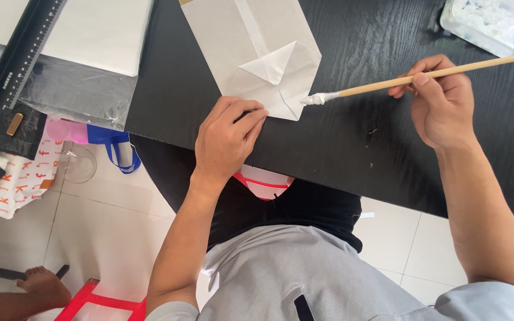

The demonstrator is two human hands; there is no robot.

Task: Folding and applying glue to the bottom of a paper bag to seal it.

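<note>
Closest to me are my grey shirt (281, 273) and dark shorts (304, 208). A little red and white thing (264, 182) peeks out at the table's edge; I cannot tell what it is. Below me is the pale tile floor (108, 238), with a bare foot (46, 285) of someone else and a red stool (99, 303) down in the corner.

My left hand (226, 139) lies on the black table (358, 137). Its fingers are curled down and press on the near corner of the paper bag (251, 47). It pins the bag flat, but it does not grab it.

The paper bag is white and flat. It lies slanted on the table, running away from me. Its near end is folded into pointy flaps that make a diamond shape. A thin strip runs down its middle.

My right hand (441, 101) is well off to the right. It pinches a wooden brush (423, 76) between thumb and fingers. The stick is long and light brown. Its tip is white and wet with paste, and it touches the right edge of the folded flaps.

Farther off on the left lie a black ruler (22, 53), a clear plastic sheet (78, 89) and a big white paper (96, 30). Blue and pink things (93, 134) hang over the table edge there. In the far right corner sits a clear tub (489, 24) of white paste.
</note>
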